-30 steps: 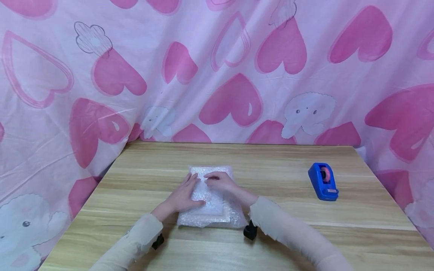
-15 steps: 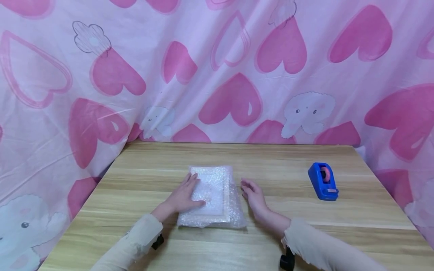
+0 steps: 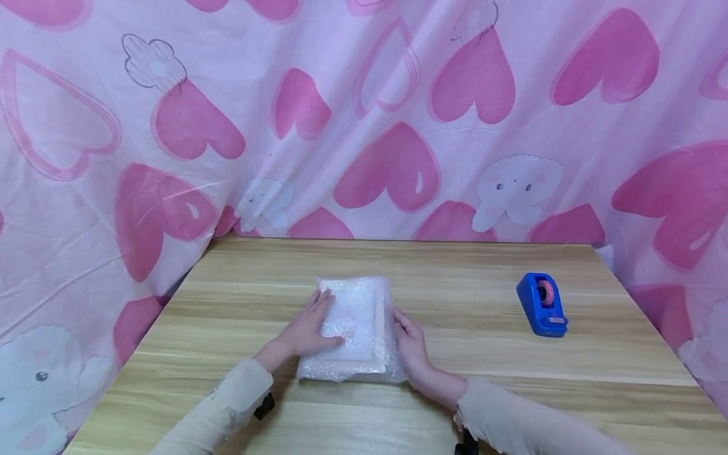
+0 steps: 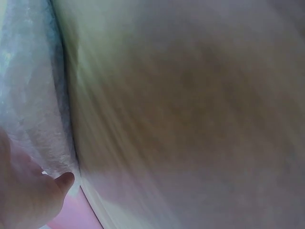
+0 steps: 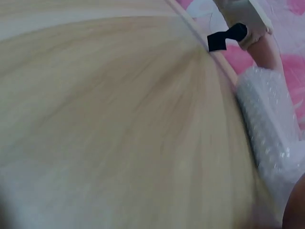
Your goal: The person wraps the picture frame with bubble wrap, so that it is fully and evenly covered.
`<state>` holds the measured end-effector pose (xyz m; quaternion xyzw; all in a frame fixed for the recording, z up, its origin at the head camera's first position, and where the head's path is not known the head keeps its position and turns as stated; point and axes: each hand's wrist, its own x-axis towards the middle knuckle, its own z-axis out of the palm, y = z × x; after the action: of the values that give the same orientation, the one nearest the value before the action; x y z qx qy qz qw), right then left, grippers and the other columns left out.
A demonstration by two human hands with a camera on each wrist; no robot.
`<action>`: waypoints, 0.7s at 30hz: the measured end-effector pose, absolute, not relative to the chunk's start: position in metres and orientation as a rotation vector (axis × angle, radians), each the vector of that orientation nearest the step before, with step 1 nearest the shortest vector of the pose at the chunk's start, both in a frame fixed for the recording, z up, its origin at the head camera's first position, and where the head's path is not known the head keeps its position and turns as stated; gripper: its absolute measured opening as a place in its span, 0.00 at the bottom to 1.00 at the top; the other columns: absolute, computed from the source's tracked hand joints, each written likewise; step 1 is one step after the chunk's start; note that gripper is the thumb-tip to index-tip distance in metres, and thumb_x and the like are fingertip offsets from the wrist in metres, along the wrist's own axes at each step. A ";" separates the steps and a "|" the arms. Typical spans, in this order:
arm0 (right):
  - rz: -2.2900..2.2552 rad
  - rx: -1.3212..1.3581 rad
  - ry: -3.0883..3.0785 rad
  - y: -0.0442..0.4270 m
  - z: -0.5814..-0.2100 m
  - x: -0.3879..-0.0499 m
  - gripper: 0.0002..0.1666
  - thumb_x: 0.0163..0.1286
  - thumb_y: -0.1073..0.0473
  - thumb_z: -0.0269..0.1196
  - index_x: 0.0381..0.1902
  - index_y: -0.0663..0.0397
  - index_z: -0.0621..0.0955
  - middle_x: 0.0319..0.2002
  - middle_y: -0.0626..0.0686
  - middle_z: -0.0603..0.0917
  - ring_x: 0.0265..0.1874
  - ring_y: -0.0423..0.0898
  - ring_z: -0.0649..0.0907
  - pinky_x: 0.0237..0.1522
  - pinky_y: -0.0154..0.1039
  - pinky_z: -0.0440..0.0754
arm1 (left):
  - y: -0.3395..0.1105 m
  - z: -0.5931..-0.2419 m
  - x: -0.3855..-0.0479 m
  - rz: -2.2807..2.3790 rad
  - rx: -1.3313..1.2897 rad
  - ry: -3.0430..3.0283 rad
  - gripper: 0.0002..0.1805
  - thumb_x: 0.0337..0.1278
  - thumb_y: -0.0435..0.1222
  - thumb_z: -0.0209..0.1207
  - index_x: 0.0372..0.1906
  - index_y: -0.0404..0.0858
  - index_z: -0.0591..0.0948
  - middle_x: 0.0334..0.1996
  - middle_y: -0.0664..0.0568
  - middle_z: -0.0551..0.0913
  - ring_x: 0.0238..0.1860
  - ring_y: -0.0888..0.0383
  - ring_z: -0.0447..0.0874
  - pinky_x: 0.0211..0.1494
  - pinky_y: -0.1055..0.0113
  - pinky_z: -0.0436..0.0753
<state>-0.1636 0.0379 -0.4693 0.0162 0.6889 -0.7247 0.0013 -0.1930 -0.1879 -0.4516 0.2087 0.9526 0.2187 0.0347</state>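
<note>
A flat rectangular frame wrapped in bubble wrap (image 3: 355,322) lies on the table in the head view. My left hand (image 3: 304,328) rests on its left side, fingers spread. Along the right edge of the wrap, my right hand (image 3: 414,349) touches it with extended fingers; part of its fingertips is hidden. In the left wrist view, the left hand (image 4: 31,195) shows beside the bubble wrap (image 4: 33,86). The right wrist view has the bubble wrap (image 5: 269,114) at the right, with a sliver of the right hand (image 5: 295,205) at the edge.
A blue tape dispenser (image 3: 543,306) with a pink roll stands on the right part of the wooden table (image 3: 466,272). Behind and at both sides hangs a pink curtain (image 3: 364,114) with hearts. Black wrist devices show under both sleeves.
My right hand has gone from on top of the wrap out to the right, then back in against its right edge, where the loose wrap now stands closer in. The left hand stays put.
</note>
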 end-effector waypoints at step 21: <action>-1.702 -0.451 2.689 0.006 -0.466 -0.155 0.40 0.64 0.69 0.51 0.66 0.76 0.43 0.67 0.71 0.37 0.67 0.61 0.39 0.67 0.53 0.37 | -0.187 -0.452 -0.193 0.670 0.660 2.925 0.50 0.43 0.55 0.62 0.70 0.38 0.53 0.70 0.41 0.39 0.70 0.42 0.37 0.66 0.46 0.55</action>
<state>-0.1554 0.0064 -0.4662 -0.1401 0.8361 -0.5291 -0.0362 -0.1934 -0.1868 -0.4524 0.2147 0.9514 0.2179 0.0344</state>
